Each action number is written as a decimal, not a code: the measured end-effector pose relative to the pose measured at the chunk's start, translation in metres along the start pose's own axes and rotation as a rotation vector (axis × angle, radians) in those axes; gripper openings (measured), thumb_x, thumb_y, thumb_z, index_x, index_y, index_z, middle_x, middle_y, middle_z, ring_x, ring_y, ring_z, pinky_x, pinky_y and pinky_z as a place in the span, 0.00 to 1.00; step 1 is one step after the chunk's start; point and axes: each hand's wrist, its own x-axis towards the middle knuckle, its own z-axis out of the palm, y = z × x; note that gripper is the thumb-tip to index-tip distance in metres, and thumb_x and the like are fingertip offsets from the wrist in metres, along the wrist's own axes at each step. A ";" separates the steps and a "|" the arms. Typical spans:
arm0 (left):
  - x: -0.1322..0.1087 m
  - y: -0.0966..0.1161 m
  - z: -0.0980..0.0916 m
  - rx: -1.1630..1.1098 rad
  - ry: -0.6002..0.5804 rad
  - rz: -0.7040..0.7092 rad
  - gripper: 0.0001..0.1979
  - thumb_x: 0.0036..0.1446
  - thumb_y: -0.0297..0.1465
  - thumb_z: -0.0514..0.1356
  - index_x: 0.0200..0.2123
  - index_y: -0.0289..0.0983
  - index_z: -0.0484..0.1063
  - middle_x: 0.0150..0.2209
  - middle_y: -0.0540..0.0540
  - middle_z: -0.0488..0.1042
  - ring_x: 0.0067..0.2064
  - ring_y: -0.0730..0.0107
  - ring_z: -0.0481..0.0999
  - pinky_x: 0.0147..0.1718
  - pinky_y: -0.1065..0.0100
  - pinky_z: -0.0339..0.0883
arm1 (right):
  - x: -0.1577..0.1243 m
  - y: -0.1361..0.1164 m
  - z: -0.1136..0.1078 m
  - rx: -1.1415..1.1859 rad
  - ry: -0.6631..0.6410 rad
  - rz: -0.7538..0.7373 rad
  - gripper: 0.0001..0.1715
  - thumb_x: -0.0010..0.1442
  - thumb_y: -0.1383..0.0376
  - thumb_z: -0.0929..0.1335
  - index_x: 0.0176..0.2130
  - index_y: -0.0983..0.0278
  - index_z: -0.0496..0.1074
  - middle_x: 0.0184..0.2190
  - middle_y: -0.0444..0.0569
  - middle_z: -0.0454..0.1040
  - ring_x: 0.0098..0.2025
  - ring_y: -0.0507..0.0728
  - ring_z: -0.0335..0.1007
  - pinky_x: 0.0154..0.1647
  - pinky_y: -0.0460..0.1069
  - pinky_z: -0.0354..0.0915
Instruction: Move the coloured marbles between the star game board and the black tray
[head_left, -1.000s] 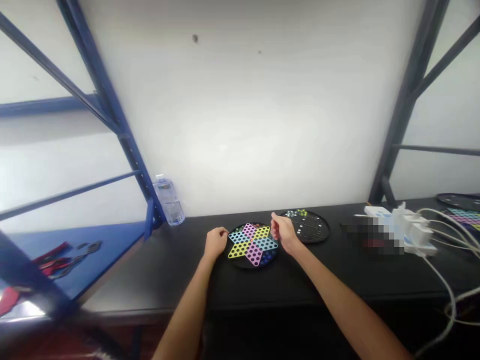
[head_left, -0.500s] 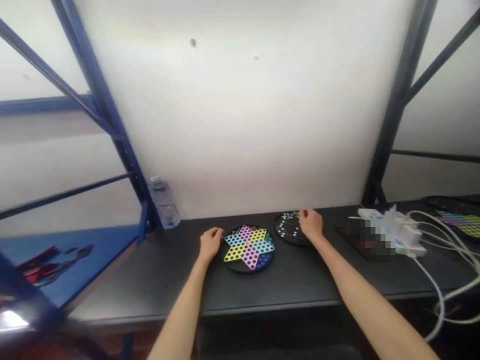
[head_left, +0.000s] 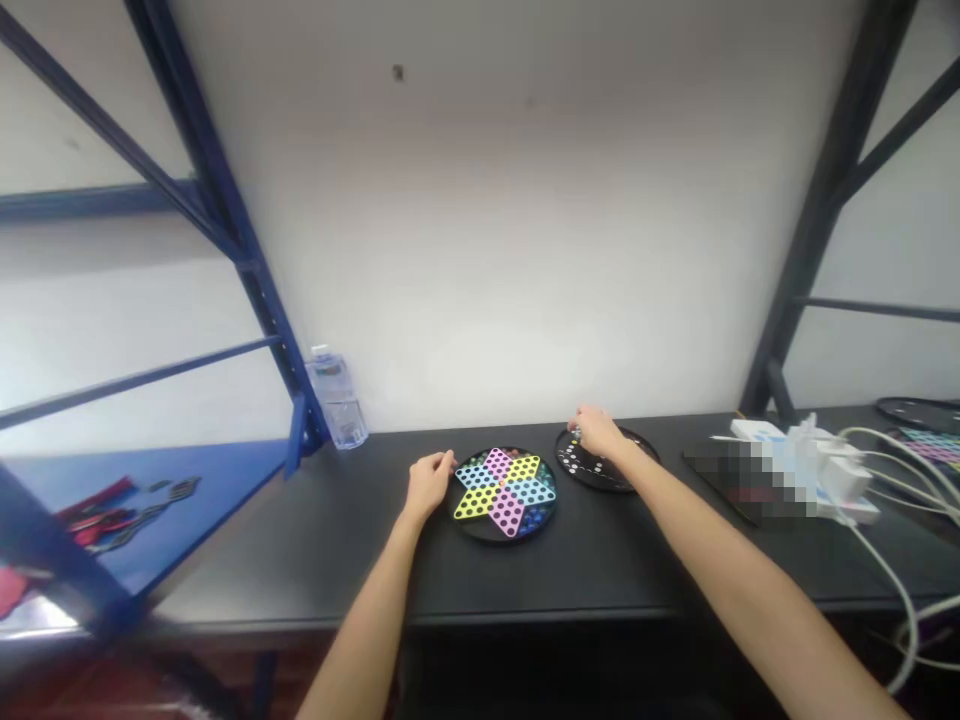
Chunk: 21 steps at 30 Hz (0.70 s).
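Right hand (head_left: pixel 598 432) was bunched over a black marble board (head_left: pixel 621 472), any grip hidden.
Left hand (head_left: pixel 430 485) was held half-open beside the Chinese checkers board (head_left: pixel 504 492).

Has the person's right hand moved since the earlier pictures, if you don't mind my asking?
Yes. Against the star-patterned board, the right hand has moved rightward and farther back, away from that board's edge, and now sits over the round black board.

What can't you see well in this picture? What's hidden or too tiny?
From the head camera:
- Whatever the right hand touches on the round black board: the hand hides it.
- The patch beside the white power strip: blurred into squares.
- The colourful board: cut off by the right edge.
- The marbles on the star board: too small to count.
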 end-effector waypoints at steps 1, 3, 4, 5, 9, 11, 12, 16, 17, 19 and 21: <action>0.000 0.000 0.000 -0.003 -0.001 0.003 0.24 0.58 0.45 0.48 0.29 0.36 0.77 0.28 0.46 0.78 0.33 0.64 0.75 0.35 0.68 0.64 | 0.002 -0.002 0.001 -0.026 -0.007 -0.015 0.17 0.54 0.77 0.66 0.40 0.61 0.77 0.44 0.54 0.68 0.51 0.60 0.59 0.49 0.51 0.54; 0.001 -0.001 0.000 -0.001 -0.001 0.004 0.24 0.58 0.45 0.48 0.28 0.36 0.78 0.27 0.47 0.78 0.32 0.65 0.75 0.35 0.68 0.64 | 0.005 -0.004 0.003 -0.069 -0.022 -0.047 0.15 0.54 0.76 0.65 0.38 0.62 0.77 0.44 0.55 0.68 0.51 0.60 0.59 0.48 0.52 0.54; 0.001 -0.002 0.000 0.002 -0.002 0.006 0.24 0.58 0.44 0.48 0.28 0.36 0.78 0.26 0.47 0.78 0.32 0.65 0.75 0.35 0.68 0.64 | 0.006 -0.006 0.004 -0.083 -0.031 -0.060 0.14 0.55 0.76 0.66 0.37 0.63 0.77 0.43 0.56 0.68 0.51 0.61 0.59 0.48 0.52 0.54; 0.001 -0.002 0.000 0.005 0.000 0.006 0.24 0.59 0.44 0.48 0.28 0.36 0.78 0.26 0.47 0.77 0.32 0.65 0.75 0.35 0.68 0.64 | 0.006 -0.006 0.004 -0.089 -0.040 -0.071 0.13 0.54 0.76 0.66 0.36 0.63 0.76 0.43 0.56 0.68 0.51 0.61 0.59 0.49 0.52 0.54; -0.002 -0.002 0.000 0.014 0.004 0.017 0.24 0.59 0.44 0.47 0.28 0.36 0.78 0.26 0.47 0.77 0.32 0.65 0.75 0.34 0.68 0.63 | 0.009 -0.005 0.005 0.043 0.005 -0.046 0.10 0.53 0.75 0.67 0.35 0.65 0.75 0.44 0.57 0.69 0.52 0.61 0.59 0.51 0.53 0.54; -0.003 -0.002 -0.001 0.025 0.005 0.029 0.24 0.59 0.44 0.47 0.28 0.36 0.78 0.27 0.47 0.78 0.32 0.65 0.75 0.34 0.69 0.63 | 0.012 -0.001 0.004 0.279 0.106 0.048 0.08 0.53 0.74 0.67 0.35 0.66 0.74 0.42 0.56 0.71 0.50 0.60 0.61 0.51 0.53 0.56; -0.003 -0.002 -0.001 0.032 0.003 0.035 0.24 0.59 0.44 0.47 0.28 0.36 0.78 0.27 0.47 0.77 0.32 0.65 0.75 0.34 0.69 0.63 | 0.013 0.001 0.004 0.452 0.175 0.130 0.07 0.53 0.73 0.67 0.35 0.66 0.73 0.40 0.55 0.72 0.48 0.59 0.63 0.50 0.52 0.58; -0.001 -0.003 0.000 0.040 -0.008 0.039 0.24 0.59 0.44 0.48 0.28 0.36 0.78 0.27 0.47 0.78 0.32 0.65 0.75 0.34 0.69 0.63 | 0.014 0.014 -0.001 1.356 0.387 0.516 0.05 0.55 0.70 0.63 0.32 0.66 0.68 0.30 0.51 0.72 0.33 0.54 0.68 0.36 0.49 0.66; -0.001 -0.003 0.000 0.037 -0.011 0.038 0.24 0.59 0.44 0.48 0.28 0.36 0.78 0.27 0.47 0.78 0.32 0.65 0.75 0.35 0.68 0.63 | 0.014 0.017 -0.002 1.529 0.404 0.564 0.05 0.55 0.70 0.62 0.31 0.65 0.67 0.28 0.50 0.71 0.30 0.53 0.67 0.32 0.48 0.66; 0.001 -0.005 0.001 0.031 -0.014 0.041 0.24 0.59 0.44 0.48 0.28 0.36 0.78 0.27 0.47 0.78 0.32 0.65 0.75 0.35 0.69 0.63 | 0.014 0.020 -0.004 1.670 0.399 0.598 0.05 0.54 0.70 0.61 0.28 0.64 0.64 0.23 0.47 0.68 0.24 0.51 0.64 0.25 0.46 0.65; 0.001 -0.006 0.001 0.032 -0.018 0.042 0.24 0.59 0.44 0.48 0.28 0.36 0.78 0.28 0.47 0.78 0.33 0.65 0.75 0.35 0.69 0.63 | 0.013 0.019 -0.004 1.603 0.388 0.621 0.06 0.55 0.68 0.62 0.26 0.63 0.63 0.19 0.43 0.63 0.19 0.50 0.59 0.19 0.44 0.60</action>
